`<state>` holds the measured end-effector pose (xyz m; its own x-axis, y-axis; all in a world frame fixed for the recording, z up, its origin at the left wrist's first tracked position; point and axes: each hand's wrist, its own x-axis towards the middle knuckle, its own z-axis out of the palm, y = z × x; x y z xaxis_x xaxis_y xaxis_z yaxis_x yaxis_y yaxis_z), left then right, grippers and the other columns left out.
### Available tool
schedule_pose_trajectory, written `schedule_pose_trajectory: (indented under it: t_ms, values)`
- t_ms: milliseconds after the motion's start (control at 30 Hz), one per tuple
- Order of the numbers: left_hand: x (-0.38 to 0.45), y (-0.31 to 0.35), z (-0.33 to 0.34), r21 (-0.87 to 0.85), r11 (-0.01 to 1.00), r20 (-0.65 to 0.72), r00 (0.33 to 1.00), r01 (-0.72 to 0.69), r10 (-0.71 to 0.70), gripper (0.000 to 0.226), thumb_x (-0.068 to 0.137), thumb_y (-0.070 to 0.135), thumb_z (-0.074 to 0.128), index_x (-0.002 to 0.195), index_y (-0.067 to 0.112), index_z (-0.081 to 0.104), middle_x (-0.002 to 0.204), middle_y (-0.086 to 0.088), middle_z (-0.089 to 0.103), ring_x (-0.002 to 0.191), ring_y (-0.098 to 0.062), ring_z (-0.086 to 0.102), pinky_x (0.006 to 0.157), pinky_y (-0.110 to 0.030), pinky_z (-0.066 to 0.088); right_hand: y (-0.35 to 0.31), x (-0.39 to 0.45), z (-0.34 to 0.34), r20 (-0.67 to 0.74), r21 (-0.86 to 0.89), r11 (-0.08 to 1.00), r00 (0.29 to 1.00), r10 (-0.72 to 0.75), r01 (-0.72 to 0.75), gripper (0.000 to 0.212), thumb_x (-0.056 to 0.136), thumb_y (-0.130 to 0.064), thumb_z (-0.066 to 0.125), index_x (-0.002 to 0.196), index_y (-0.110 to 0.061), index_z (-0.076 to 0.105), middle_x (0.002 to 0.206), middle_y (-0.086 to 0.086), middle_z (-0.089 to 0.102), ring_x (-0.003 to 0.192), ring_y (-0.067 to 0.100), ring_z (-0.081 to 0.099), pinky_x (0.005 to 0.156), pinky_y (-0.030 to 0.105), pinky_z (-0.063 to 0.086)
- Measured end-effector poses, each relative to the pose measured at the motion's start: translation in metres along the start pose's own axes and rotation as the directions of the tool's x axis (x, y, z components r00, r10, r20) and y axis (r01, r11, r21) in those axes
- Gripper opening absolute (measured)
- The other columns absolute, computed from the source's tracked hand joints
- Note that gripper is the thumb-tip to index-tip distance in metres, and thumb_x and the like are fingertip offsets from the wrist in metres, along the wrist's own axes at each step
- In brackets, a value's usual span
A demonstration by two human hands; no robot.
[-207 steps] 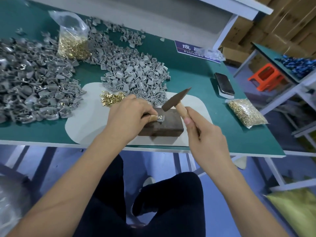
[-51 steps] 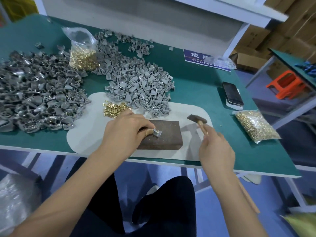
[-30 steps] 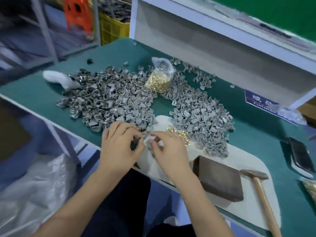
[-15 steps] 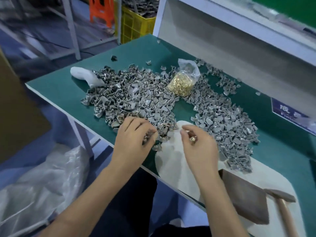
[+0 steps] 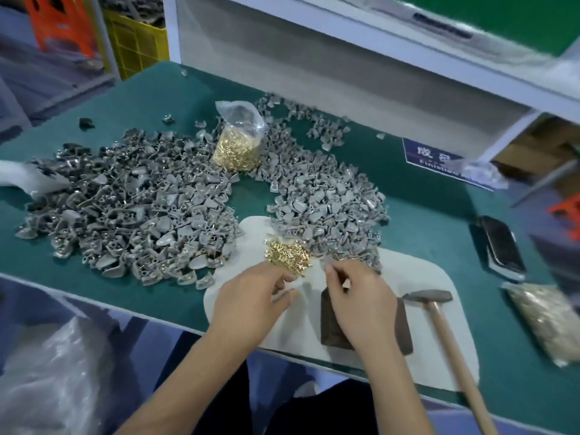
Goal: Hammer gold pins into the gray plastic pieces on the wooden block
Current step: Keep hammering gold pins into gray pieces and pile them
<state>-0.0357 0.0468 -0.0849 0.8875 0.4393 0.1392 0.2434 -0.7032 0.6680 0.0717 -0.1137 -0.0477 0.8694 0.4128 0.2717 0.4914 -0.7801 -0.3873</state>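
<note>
While both hands hover near the loose heap of small gold pins (image 5: pixel 288 255), the right hand (image 5: pixel 361 304) seems to pinch something, the left hand (image 5: pixel 251 301) hangs relaxed; better take one pin only.

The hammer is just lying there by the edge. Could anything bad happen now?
Maybe. The hammer lies loose with its handle poking past the table edge, so a bumped arm could knock it down. The loose gold pins sit right beside the left hand and right hand, so a careless sweep could scatter them. The wooden block is partly hidden under the right hand, so a pin could get lost there.
</note>
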Motion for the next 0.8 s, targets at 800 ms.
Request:
schedule_pose_trajectory:
  t_ms: [800]
  values:
    - [0.027,0.026,0.002,0.299,0.938,-0.086,0.974,-0.174,0.208,0.006,0.087,0.028,0.072,0.082,0.024,0.07,0.082,0.008,0.063,0.081,-0.017,0.062,0.06,-0.032,0.046,0.011,0.001,-0.007,-0.055,0.421,0.907,0.997,0.053,-0.025,0.015,0.099,-0.033,0.062,0.094,-0.027,0.076,0.082,-0.015,0.07,0.069,0.002,0.056,0.061,0.024,0.041]
